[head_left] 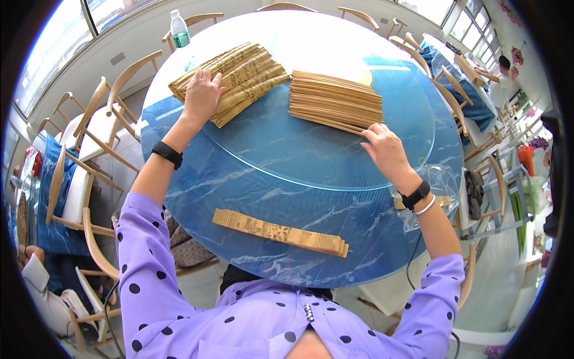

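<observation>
The near gold strips (278, 232) and the far-left gold strips (248, 70) are marked with dark print, the bottle (177, 25) with a green label (181, 39); none can be read.

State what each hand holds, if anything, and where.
Right hand: a thin wooden stick, by its right end. Left hand: on paper sleeves; grip unclear.

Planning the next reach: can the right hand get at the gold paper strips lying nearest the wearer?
Probably yes: nothing stands between the right hand and the gold paper strips, just the turntable rim and blue tabletop, though that hand is at the wooden sticks.
</observation>
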The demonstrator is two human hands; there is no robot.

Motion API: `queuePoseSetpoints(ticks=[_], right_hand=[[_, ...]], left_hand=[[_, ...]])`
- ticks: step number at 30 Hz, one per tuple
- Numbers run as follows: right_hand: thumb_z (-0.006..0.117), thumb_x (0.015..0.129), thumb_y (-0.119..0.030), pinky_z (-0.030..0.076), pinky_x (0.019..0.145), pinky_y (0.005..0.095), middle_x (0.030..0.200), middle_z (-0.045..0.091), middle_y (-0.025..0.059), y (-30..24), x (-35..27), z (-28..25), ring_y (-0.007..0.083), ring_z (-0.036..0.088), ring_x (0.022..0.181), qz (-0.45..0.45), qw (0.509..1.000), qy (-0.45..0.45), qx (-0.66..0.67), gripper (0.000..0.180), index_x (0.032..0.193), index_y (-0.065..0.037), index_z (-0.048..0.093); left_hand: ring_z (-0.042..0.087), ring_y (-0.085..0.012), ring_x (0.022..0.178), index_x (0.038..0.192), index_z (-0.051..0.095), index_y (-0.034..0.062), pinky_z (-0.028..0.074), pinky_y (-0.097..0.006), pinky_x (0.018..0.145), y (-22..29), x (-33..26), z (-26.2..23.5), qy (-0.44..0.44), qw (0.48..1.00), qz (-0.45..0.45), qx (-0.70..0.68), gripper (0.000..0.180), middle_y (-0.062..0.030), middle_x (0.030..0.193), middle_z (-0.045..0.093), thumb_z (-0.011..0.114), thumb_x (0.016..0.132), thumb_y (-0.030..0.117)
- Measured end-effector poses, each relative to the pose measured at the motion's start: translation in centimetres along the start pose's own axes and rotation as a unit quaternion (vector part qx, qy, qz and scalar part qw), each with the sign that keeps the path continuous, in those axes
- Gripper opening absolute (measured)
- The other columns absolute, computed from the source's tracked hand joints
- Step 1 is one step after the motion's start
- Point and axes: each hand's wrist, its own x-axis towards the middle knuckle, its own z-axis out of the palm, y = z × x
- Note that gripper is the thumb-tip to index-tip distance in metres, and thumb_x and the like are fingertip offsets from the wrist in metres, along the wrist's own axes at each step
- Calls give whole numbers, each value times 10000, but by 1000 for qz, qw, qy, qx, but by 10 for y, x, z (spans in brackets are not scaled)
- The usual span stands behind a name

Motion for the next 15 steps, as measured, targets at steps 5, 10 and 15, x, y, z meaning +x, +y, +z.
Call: queuePoseSetpoints(ticks=[5,10,15], right_hand=[[757,859,-147,549,881,387,1043,640,79,12,14,21,274,622,1038,-10,1000,16,-16,230,1060,-53,693],[741,882,-166,547,886,399,1026,651,87,13,22,34,281,624,1037,3,1000,-14,-14,221,1063,-51,689],[746,875,-169,537,892,400,999,644,94,16,25,33,287,629,1024,16,999,-40,-16,180,985,-54,663]], left_hand=[[528,-252,1076,1308,672,92,474,-384,967,8,-7,-8,20,999,11,-37,409,-67,1074,534,710,914,198],[518,-274,1074,1302,659,50,455,-398,992,23,-23,-39,42,995,0,-87,417,-92,1123,541,720,901,146],[526,-297,1074,1211,669,4,458,-412,981,69,-62,-112,-28,970,7,-242,370,-118,1107,551,747,864,105]])
